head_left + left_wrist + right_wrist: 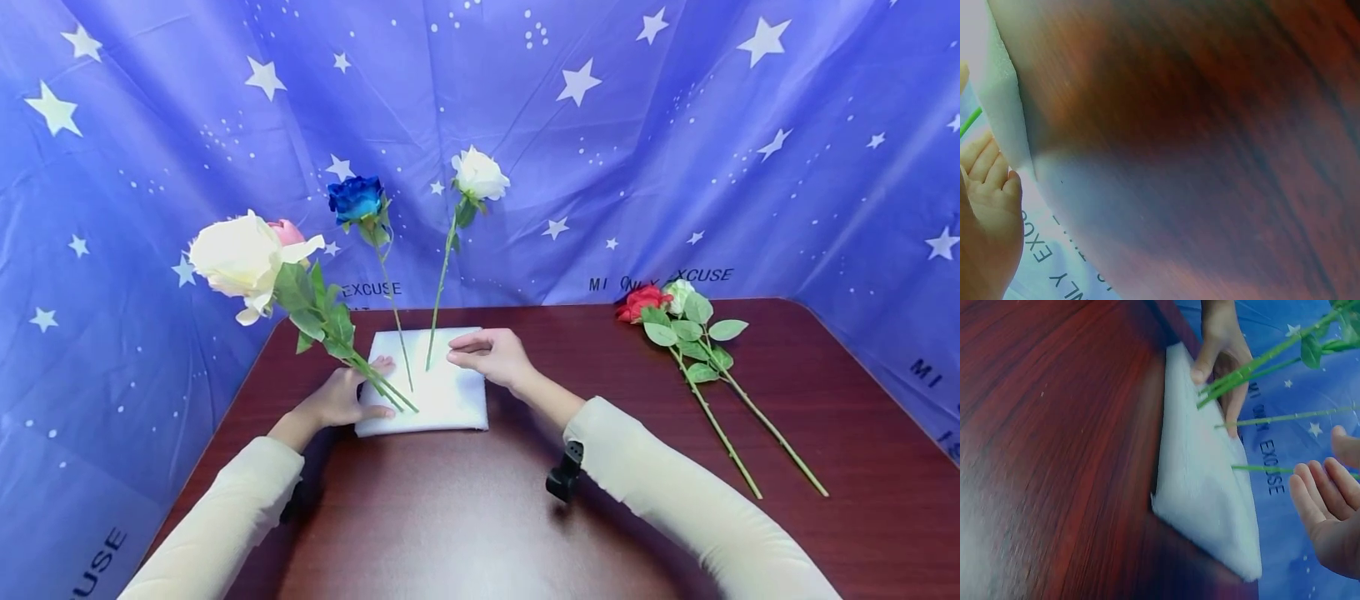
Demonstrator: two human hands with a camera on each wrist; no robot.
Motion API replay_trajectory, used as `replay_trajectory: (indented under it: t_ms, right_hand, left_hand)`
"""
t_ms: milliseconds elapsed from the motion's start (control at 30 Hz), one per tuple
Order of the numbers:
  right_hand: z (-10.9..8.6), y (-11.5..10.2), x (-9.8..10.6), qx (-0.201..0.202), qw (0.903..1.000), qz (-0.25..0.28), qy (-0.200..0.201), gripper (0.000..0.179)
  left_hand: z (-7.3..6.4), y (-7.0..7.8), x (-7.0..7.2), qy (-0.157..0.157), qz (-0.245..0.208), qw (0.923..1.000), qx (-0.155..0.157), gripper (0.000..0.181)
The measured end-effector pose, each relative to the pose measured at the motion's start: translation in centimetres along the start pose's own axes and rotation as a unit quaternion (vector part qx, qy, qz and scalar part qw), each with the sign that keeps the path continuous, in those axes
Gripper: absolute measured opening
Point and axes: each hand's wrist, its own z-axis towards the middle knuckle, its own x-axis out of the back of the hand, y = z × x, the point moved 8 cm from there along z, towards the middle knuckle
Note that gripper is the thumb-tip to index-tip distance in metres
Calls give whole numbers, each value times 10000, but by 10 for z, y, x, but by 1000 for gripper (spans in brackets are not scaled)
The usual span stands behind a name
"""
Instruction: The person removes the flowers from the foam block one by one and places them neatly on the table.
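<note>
A white foam block (457,400) lies on the table with several artificial roses standing in it. My left hand (341,400) rests at its left side, thumb and fingers spread on the foam. Just above the block's right part is my right hand (491,357), fingers extended and thumb apart, holding nothing. The slim white rose (480,173) stands nearest to it, left of the fingertips. Further left rises a blue rose (356,200). A large white rose (240,258) leans left over my left hand, partly hiding a pink rose (287,232).
On the table's right side lie a red rose (643,303) and a whitish rose (680,296), their stems pointing toward the near right. The dark red-brown table (450,508) meets a blue star-printed curtain (630,183) at the back and sides.
</note>
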Motion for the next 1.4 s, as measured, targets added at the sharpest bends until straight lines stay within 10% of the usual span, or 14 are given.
replay_trajectory:
  t_ms: [1067, 1400]
  right_hand:
    - [-13, -32, -91, 1286, 9751, 702, -1666, 40]
    - [-14, -32, -98, 1523, 9822, 417, -1017, 30]
  left_hand:
    - [-2, -5, 2, -50, -167, 9994, 294, 81]
    - [1, -7, 1, -96, -168, 9993, 328, 83]
